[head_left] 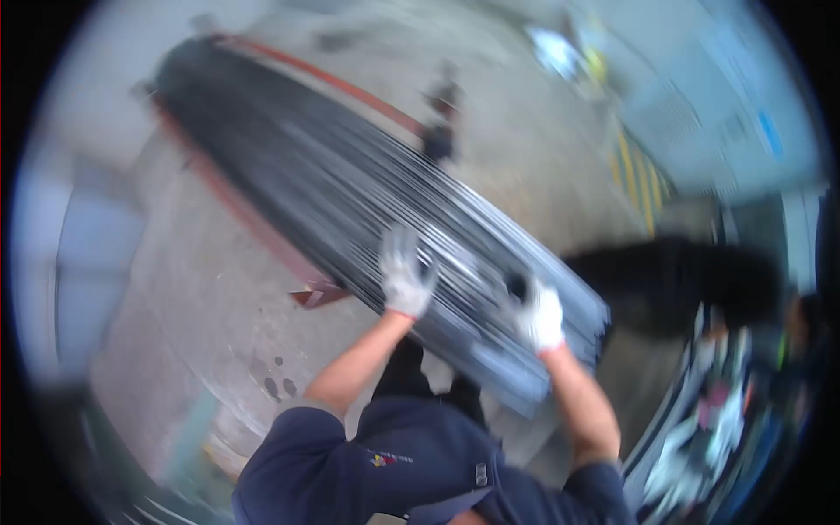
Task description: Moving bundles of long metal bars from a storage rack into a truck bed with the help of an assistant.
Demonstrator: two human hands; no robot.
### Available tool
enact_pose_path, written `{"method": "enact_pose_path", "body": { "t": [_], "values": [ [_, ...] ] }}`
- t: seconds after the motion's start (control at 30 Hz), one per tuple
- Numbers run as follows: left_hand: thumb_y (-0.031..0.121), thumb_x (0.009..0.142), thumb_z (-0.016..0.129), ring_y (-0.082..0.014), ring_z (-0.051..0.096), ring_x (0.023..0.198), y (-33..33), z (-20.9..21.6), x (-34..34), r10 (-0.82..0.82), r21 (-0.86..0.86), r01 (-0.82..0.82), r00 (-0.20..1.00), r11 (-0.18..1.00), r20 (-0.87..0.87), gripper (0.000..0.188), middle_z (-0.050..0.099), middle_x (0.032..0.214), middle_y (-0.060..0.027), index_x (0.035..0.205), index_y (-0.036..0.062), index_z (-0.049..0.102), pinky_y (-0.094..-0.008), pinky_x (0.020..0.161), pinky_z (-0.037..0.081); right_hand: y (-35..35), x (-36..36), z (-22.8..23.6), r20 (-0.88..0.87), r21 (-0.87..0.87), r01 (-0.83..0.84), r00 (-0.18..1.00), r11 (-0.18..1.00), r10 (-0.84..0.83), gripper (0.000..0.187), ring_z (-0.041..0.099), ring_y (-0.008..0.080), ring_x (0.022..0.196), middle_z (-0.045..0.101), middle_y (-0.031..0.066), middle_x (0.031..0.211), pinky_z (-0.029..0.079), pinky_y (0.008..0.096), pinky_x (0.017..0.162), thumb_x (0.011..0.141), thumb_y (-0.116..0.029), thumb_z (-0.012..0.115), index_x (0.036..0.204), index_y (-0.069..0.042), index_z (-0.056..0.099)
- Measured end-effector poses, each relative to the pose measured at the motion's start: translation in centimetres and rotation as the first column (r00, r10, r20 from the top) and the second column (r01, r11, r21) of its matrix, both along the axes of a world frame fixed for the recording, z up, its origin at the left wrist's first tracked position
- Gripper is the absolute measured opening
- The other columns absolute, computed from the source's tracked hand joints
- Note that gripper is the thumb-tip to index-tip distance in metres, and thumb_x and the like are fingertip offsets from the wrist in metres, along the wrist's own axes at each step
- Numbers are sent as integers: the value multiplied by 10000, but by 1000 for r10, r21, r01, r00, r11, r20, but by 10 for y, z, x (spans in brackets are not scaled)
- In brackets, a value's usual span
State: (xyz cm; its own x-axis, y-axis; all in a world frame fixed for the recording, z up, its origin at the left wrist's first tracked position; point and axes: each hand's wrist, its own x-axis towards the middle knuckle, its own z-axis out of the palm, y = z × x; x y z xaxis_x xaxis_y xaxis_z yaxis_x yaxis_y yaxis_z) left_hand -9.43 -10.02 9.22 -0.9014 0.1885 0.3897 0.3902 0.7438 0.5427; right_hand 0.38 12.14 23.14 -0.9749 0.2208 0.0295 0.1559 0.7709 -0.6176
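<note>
Two hands, both white-gloved, arms bent. Left hand (pixel 406 273) over strips, fingers extended, thumb parted wide. Right hand (pixel 537 313) closer to near right end, fingers blurred; cannot tell whether gripping. One layer of long strips (pixel 297 166), many, too blurred to count: dark grey, glossy streaks, straight, side by side. Layer slants across front of person, flanked by two red rails (pixel 232 203) above concrete floor (pixel 219 324).
</note>
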Motion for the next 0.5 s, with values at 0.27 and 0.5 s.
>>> {"method": "enact_pose_path", "body": {
  "t": [0.27,0.5],
  "values": [
    [290,903,744,-483,301,1501,54,-49,51,-568,-203,581,814,788,124,718,396,1589,-230,1517,49,461,-633,1254,207,-12,228,-37,304,-32,747,641,664,-705,439,749,353,990,774,177,1059,582,405,853,887,-384,817,1164,-56,725],
    [279,929,679,-513,309,1496,49,-58,79,-600,-396,551,800,734,1,674,404,1589,-259,1517,28,466,-636,1243,227,-96,422,-114,475,-291,952,229,93,-850,498,750,299,1074,780,194,1108,561,372,945,887,-396,796,1203,-15,740]
  ]
}}
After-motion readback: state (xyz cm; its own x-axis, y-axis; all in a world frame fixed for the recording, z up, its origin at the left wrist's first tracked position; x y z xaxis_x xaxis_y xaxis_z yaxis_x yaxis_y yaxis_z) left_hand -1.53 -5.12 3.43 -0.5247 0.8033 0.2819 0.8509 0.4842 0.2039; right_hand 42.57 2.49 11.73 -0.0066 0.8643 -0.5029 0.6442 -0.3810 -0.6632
